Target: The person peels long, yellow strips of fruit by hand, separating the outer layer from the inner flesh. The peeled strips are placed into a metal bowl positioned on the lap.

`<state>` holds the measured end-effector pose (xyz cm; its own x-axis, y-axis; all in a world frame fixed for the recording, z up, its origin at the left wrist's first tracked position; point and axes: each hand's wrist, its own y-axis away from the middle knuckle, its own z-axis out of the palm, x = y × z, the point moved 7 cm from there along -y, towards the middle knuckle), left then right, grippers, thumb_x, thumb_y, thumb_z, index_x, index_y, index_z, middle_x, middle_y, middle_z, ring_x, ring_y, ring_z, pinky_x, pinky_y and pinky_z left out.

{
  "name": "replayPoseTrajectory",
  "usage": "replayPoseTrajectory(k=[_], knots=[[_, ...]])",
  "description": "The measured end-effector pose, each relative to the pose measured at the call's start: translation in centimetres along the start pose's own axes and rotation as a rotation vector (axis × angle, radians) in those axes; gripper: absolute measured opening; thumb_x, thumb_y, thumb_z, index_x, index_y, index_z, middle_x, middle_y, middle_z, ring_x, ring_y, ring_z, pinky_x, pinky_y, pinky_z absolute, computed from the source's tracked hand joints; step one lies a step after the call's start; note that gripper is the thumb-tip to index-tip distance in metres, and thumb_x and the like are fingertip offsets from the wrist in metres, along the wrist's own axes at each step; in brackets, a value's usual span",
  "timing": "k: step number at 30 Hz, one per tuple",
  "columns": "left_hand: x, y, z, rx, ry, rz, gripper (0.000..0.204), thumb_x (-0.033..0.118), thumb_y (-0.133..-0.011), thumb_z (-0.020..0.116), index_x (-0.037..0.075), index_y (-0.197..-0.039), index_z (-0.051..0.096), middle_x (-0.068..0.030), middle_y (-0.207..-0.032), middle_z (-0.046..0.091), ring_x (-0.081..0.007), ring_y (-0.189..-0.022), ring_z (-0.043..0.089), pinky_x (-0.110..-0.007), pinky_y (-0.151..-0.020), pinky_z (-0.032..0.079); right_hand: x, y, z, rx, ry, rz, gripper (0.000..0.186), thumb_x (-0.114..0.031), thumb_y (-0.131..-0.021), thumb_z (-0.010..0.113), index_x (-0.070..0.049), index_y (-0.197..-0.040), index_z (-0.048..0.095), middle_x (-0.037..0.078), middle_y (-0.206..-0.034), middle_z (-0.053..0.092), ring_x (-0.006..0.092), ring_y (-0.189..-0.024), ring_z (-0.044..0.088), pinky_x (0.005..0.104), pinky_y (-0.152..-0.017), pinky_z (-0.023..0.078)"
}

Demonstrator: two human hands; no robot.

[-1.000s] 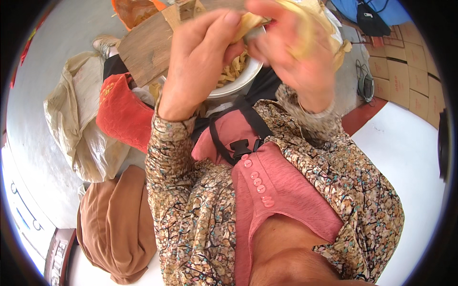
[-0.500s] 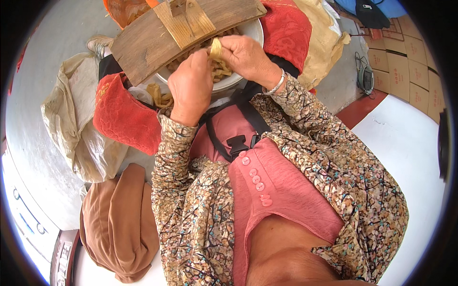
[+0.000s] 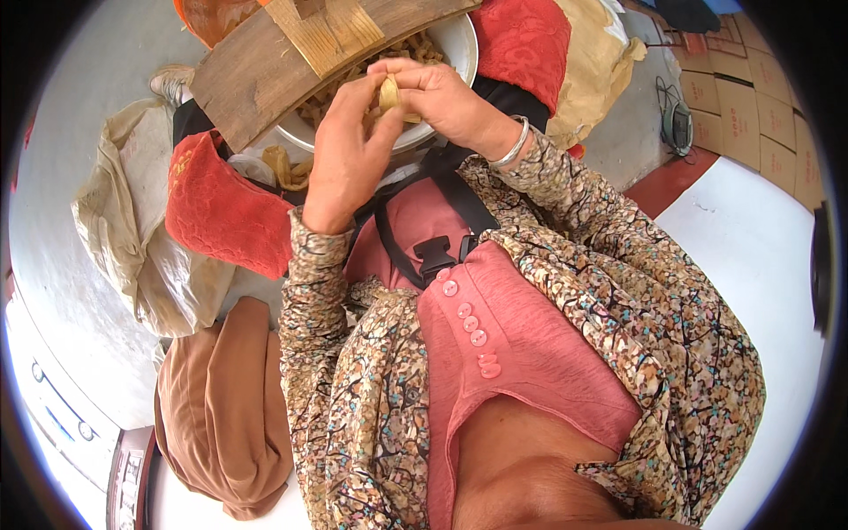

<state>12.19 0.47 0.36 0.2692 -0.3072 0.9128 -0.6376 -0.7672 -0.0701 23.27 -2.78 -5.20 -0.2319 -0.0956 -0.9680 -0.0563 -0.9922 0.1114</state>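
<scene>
My left hand (image 3: 352,146) and my right hand (image 3: 455,104) meet over a pale metal basin (image 3: 472,55). Between their fingertips is a soft, yellowish strip (image 3: 389,92), bent over on itself; its exact kind is unclear. The right fingers pinch it, while the left fingers and thumb close in on its other side. Short brownish-yellow pieces (image 3: 415,51) lie in the basin, partly hidden by my hands. A curved wooden board (image 3: 252,79) with a lighter wood block (image 3: 327,34) spans the basin. More yellowish strips (image 3: 288,168) hang in a loop beside the left wrist.
Red patterned cloths (image 3: 523,58) cover both knees. A pale plastic sack (image 3: 141,212) and a brown cloth (image 3: 231,415) lie at left. An orange bag (image 3: 216,19) stands at the far side. Tan paper sacking (image 3: 594,66) and stacked cartons (image 3: 742,119) are at right.
My left hand has loosened from a tight curl, its thumb now apart from the fingers. The strip now sits folded between both hands. The whole view has shifted slightly.
</scene>
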Motion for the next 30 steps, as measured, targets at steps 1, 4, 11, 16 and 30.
replayPoseTrajectory(k=[1,4,11,16,30], knots=[[0.6,-0.3,0.1,0.008,-0.135,-0.009,0.029,0.015,-0.092,0.054,-0.003,-0.115,0.057,-0.0134,-0.099,0.062,-0.0199,-0.087,0.06,-0.031,-0.079,0.047,-0.8,-0.4,-0.2,0.05,0.049,-0.115,0.012,-0.005,-0.084,0.06,0.003,-0.092,0.065,0.006,-0.115,0.06,0.0174,-0.097,0.057,0.0295,-0.083,0.047],[-0.5,-1.3,0.6,-0.018,-0.167,-0.256,0.025,0.02,-0.092,0.051,0.0,-0.106,0.058,-0.019,-0.093,0.062,-0.0334,-0.078,0.061,-0.039,-0.068,0.048,-4.8,0.0,0.3,0.101,0.746,-0.526,0.013,-0.004,-0.085,0.061,0.004,-0.094,0.065,0.009,-0.114,0.057,0.0228,-0.107,0.054,0.0309,-0.093,0.042],[-3.2,0.0,1.1,0.066,0.578,-0.452,0.026,0.021,-0.097,0.047,-0.001,-0.103,0.059,0.0007,-0.073,0.056,-0.0054,-0.061,0.047,-0.021,-0.055,0.04,-6.0,-2.4,-0.8,0.28,0.488,-0.436,0.011,-0.009,-0.081,0.064,0.001,-0.077,0.068,0.012,-0.11,0.06,0.0219,-0.094,0.058,0.0305,-0.079,0.046],[-1.8,2.1,-0.1,0.126,0.441,-0.272,0.023,0.018,-0.098,0.049,0.0,-0.104,0.06,0.0046,-0.065,0.047,-0.0037,-0.051,0.037,-0.02,-0.046,0.026,-3.4,-4.0,-1.2,0.224,-0.1,-0.239,0.02,-0.016,-0.09,0.061,0.003,-0.087,0.069,0.003,-0.1,0.06,0.0084,-0.086,0.055,0.0218,-0.074,0.045],[1.1,2.0,-2.9,0.161,-0.388,-0.031,0.01,0.016,-0.09,0.057,0.008,-0.095,0.061,-0.0142,-0.078,0.061,-0.0318,-0.071,0.061,-0.038,-0.06,0.047,-6.9,-1.2,-0.1,-0.349,0.808,-0.179,0.024,-0.023,-0.089,0.061,0.0,-0.097,0.063,0.005,-0.076,0.059,0.0105,-0.072,0.056,0.0257,-0.068,0.046]])
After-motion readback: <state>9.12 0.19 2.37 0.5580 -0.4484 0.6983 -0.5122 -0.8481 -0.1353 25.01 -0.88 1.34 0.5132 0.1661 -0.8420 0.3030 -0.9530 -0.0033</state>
